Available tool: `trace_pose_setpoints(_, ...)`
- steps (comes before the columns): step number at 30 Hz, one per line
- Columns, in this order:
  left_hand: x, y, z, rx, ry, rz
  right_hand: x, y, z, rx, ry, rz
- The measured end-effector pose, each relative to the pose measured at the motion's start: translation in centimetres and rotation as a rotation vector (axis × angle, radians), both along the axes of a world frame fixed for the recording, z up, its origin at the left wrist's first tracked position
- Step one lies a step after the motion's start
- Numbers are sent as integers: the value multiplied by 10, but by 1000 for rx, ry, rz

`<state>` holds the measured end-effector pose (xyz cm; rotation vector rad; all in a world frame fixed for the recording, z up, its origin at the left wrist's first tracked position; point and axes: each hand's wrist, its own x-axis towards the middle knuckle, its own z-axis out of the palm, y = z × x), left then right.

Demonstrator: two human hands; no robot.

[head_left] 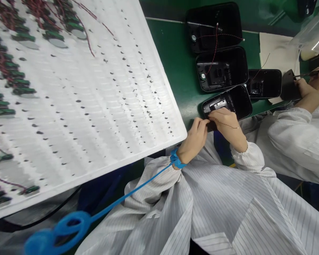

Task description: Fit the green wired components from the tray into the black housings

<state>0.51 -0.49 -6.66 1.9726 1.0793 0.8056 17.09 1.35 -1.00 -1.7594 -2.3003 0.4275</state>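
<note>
Housings (222, 69): four lined up | hands (195, 138) (225, 122): two (both gripping nearest) | tray (138, 106): one

Tray (108, 117) left; housings (222, 69) right, in row on table (175, 63).

The near end of a black housing (236, 101), centre right, lies hidden beneath the left hand (194, 140) and right hand (227, 124); what their fingers (202, 124) pinch there is too small to tell. The white tray (95, 106) runs off the top and left edges, its wired parts (21, 37) at upper left blurred. A blue coiled cord (55, 232), lower left, is out of focus and cut by the bottom edge. A co-worker's hands (304, 88) are cropped at the right edge.
</note>
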Motion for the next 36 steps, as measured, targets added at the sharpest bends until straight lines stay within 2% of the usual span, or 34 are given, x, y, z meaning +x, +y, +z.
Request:
trace_pose_setpoints(4, 0, 2, 2, -21, 40, -25, -3, 8, 2, -54, -24, -50)
trace_pose_setpoints(9, 2, 6, 6, -76, 140, -100, -4, 7, 1, 9, -86, -188)
trace_pose_setpoints(14, 7, 7, 10, -68, 270, -105, 10, -18, 10, 79, -21, -327)
trace_pose_setpoints(18, 9, 4, 9, -21, 325, -84, 23, -41, 21, 203, 6, -484)
trace_pose_setpoints(21, 8, 2, 9, 4, 348, -75, 26, -52, 24, 305, 0, -542)
trace_pose_setpoints(25, 7, 4, 23, -19, 492, -105, 32, -57, 21, 358, 40, -479)
trace_pose_setpoints(31, 11, 14, 57, -100, 787, -172, 49, -56, 5, 109, 142, -181)
trace_pose_setpoints(34, 11, 18, 60, -69, 818, -205, 54, -55, -3, 102, 171, -139)
trace_pose_setpoints(36, 11, 19, 57, -38, 809, -215, 55, -54, -7, 96, 167, -164)
